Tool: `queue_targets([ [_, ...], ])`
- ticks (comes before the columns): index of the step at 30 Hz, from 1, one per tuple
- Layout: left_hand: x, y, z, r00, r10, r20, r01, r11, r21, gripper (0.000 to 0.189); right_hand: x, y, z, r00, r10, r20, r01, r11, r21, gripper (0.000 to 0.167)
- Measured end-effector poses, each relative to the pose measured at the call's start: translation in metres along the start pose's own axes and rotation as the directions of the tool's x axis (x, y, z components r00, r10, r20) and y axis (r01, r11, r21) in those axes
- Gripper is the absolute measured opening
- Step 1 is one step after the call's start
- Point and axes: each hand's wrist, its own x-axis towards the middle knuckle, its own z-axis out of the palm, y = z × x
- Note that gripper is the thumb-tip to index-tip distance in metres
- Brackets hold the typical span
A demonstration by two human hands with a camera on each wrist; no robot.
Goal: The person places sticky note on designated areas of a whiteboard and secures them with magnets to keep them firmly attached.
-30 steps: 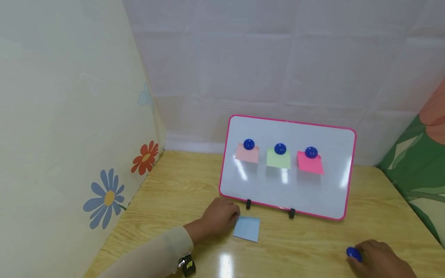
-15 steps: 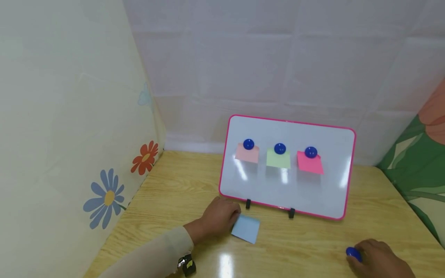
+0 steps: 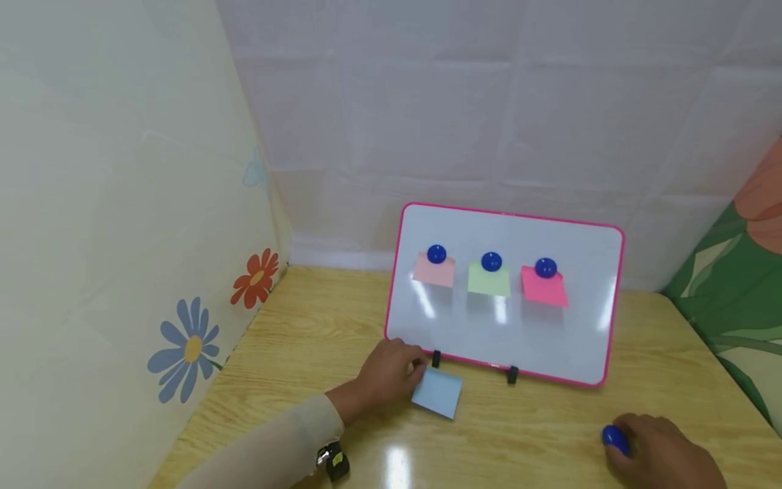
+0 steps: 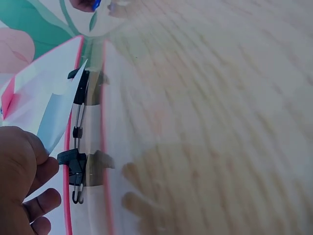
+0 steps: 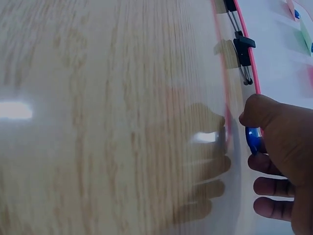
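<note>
My left hand (image 3: 391,372) pinches a light blue sticky note (image 3: 438,392) by its upper left corner, in front of the whiteboard's lower left corner. In the left wrist view the note (image 4: 55,116) stands out from between thumb and forefinger, above the table. At the lower right of the head view, my right hand (image 3: 662,449) grips a round blue magnet (image 3: 616,440) between thumb and fingers. The right wrist view shows that magnet (image 5: 253,139) under the thumb. The pink-framed whiteboard (image 3: 458,326) leans upright on black stand clips (image 3: 512,374).
On the board, three blue magnets hold a pale pink note (image 3: 434,273), a light green note (image 3: 489,284) and a hot pink note (image 3: 544,291) in a row. The glossy wooden table (image 3: 318,305) meets a white cloth backdrop (image 3: 427,122) behind and a flower-printed wall (image 3: 122,204) at left.
The blue note has come up with my left hand, which has shifted slightly up and right towards the board. My right hand has moved a little up and left with the magnet.
</note>
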Motion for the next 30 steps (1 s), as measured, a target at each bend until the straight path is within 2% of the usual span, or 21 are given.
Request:
queue_targets([
  [5,0.006,0.001,0.0,1.0,-0.023,-0.009,0.023,1.0,-0.011,0.009,0.001,-0.007,-0.008,0.999,-0.016,-0.036,0.016,1.0,0.004,0.066],
  [10,0.013,0.004,-0.001,0.999,-0.04,-0.03,0.039,0.999,-0.026,0.008,0.001,-0.016,-0.015,0.984,-0.081,-0.158,0.078,0.997,-0.026,0.061],
  [14,0.018,0.008,-0.001,0.998,-0.022,-0.062,0.021,1.0,-0.021,0.007,-0.002,-0.023,-0.02,0.939,-0.17,-0.299,0.165,0.985,-0.042,0.055],
  [17,0.023,0.009,0.0,0.996,-0.002,-0.09,0.002,1.0,-0.009,0.006,-0.002,-0.03,-0.023,0.893,-0.231,-0.387,0.226,0.972,-0.06,0.051],
  [21,0.028,0.012,0.0,0.995,0.0,-0.102,-0.001,1.0,-0.011,0.007,0.001,-0.04,-0.026,0.858,-0.28,-0.43,0.263,0.96,-0.1,0.048],
  [24,0.032,0.013,-0.001,0.995,-0.005,-0.101,0.003,1.0,-0.018,0.006,0.005,-0.046,-0.027,0.841,-0.306,-0.447,0.278,0.952,-0.128,0.048],
  [26,0.034,0.014,-0.003,0.995,-0.012,-0.099,0.01,1.0,-0.019,0.006,0.007,-0.048,-0.027,0.818,-0.328,-0.471,0.295,0.944,-0.146,0.047],
  [30,0.038,0.015,-0.004,0.996,-0.039,-0.085,0.037,0.999,-0.022,0.006,0.011,-0.051,-0.029,0.79,-0.358,-0.498,0.322,0.933,-0.16,0.046],
])
